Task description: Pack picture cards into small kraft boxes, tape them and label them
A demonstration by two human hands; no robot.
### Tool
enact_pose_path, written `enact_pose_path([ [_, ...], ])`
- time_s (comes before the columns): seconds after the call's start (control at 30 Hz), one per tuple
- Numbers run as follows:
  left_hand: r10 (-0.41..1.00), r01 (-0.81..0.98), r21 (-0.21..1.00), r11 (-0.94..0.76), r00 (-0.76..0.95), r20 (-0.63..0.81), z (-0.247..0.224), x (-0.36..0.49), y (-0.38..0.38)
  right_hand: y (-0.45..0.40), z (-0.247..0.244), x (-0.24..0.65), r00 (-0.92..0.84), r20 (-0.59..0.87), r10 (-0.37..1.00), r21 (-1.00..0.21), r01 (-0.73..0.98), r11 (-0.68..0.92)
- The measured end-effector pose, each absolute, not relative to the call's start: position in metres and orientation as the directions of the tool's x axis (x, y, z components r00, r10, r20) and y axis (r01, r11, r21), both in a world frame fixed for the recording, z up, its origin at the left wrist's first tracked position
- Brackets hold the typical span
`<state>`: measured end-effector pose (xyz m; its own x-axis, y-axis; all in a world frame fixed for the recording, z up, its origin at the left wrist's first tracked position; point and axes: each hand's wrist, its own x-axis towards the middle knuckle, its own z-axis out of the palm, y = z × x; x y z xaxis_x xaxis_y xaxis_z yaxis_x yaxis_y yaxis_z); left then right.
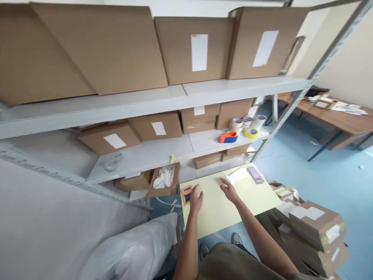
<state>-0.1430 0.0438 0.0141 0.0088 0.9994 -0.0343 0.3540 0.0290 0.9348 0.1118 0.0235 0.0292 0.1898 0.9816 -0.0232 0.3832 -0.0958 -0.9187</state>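
Observation:
My left hand is over the left part of a pale yellow board, fingers apart, beside a small orange packet with a dark, colourful middle. Whether it touches the packet is unclear. My right hand hovers near the board's far edge with its fingers spread and nothing in them. Just beyond its fingertips lies a white sheet. A blurred purple item rests at the board's far right corner.
Shelving with cardboard boxes rises in front. Tape rolls and an orange-blue tape dispenser sit on the middle shelf. Stacked cartons stand right, a big white sack left.

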Motion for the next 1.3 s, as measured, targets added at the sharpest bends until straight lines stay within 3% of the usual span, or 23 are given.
enact_pose_path([
  [0.27, 0.976, 0.323, 0.936, -0.137, 0.203, 0.073, 0.077, -0.028, 0.087, 0.039, 0.081, 0.224, 0.274, 0.121, 0.954, -0.876, 0.482, -0.028],
  [0.6, 0.989, 0.322, 0.938, -0.126, 0.109, 0.096, 0.122, 0.065, 0.137, 0.173, 0.127, 0.298, 0.026, 0.322, 0.946, -0.736, 0.636, 0.233],
  [0.77, 0.996, 0.362, 0.928, -0.087, 0.008, 0.09, 0.132, 0.077, 0.132, 0.261, 0.172, 0.308, -0.099, 0.318, 0.943, -0.599, 0.75, 0.281],
  [0.93, 0.997, 0.375, 0.926, -0.054, -0.033, 0.071, 0.136, 0.069, 0.112, 0.31, 0.195, 0.295, -0.132, 0.155, 0.979, -0.394, 0.9, 0.184],
  [1.03, 0.998, 0.365, 0.931, -0.029, -0.045, 0.049, 0.135, 0.056, 0.1, 0.314, 0.197, 0.289, -0.165, 0.129, 0.978, -0.293, 0.936, 0.197],
  [1.17, 0.996, 0.353, 0.935, -0.018, -0.071, 0.046, 0.137, 0.036, 0.087, 0.299, 0.203, 0.286, -0.214, 0.126, 0.969, -0.24, 0.941, 0.239],
  [1.3, 0.995, 0.322, 0.945, -0.06, -0.058, 0.083, 0.145, 0.015, 0.077, 0.263, 0.215, 0.282, -0.215, 0.225, 0.95, -0.239, 0.934, 0.267],
])
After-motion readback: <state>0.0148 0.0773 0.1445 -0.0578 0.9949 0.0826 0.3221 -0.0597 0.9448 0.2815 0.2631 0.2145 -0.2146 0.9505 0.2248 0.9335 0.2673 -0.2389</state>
